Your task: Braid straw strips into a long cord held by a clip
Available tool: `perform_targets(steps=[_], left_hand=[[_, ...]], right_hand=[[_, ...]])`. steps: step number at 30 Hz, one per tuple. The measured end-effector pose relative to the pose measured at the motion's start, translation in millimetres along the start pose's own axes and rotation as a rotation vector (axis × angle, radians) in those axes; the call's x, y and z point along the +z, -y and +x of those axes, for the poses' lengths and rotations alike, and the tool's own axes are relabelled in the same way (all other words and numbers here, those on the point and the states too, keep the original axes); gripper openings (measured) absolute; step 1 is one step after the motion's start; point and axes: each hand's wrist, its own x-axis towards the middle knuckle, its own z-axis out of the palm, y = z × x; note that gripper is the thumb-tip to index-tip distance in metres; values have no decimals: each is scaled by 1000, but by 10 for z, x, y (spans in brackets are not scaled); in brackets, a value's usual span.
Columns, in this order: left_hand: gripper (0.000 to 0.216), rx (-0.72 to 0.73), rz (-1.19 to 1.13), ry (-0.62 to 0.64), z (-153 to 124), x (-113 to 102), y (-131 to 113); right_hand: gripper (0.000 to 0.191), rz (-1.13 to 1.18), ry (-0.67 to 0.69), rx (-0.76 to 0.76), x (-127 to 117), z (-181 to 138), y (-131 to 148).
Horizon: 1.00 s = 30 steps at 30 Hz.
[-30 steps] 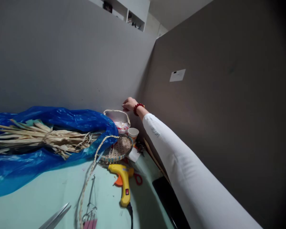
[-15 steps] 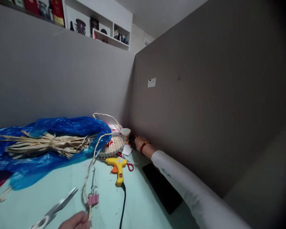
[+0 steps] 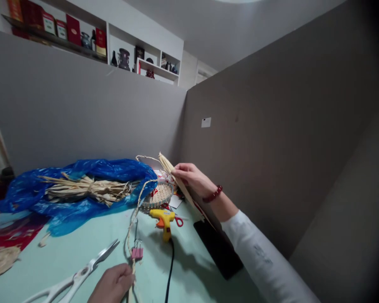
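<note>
My right hand is raised above the far right of the table, its fingers pinched on a pale dried husk strip that slants down to the right. At the near edge my left hand is closed on a braided straw cord. Just beyond those fingers, a pink binder clip grips the cord, with a thin metal hook attached to it. The cord's far part runs up toward a round woven basket. White-handled scissors lie partly spread to the left of my left hand.
A yellow glue gun and its black cable lie mid-table. Behind are red-handled scissors. A black flat object lies by the right partition. Bundled dried strips rest on a blue plastic bag. A coiled straw piece lies far left.
My right hand has come up and back from the table's far corner, now with a pale husk strip in it. My left hand stays on the braided cord. The view has tilted up and left.
</note>
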Motion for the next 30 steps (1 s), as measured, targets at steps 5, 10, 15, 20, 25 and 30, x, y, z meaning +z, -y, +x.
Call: perform_targets(steps=[5,10,15,20,25,30], left_hand=[[34,-54,-85,28,-57,-2,-58],[31,-191,-113,56,-129,-16,-117],[31,-263,-143,99,-198,-47,-249],[36,-276,-190,114,-244,-48,-367],[35,-324,-178,128,-237,-62,-407],[38,-375,-220,160,-218,-95,-381]], right_hand=[[35,455,216,-4,772,-584,-126],[45,774,394,108,1176,-798,-330],[46,825,532,199,1153,-832,-365],[34,679,543,178,1166,-854,-374],[27,603,664,214,1152,-860,-420],[15,590,696,189,1147,-856,-441]])
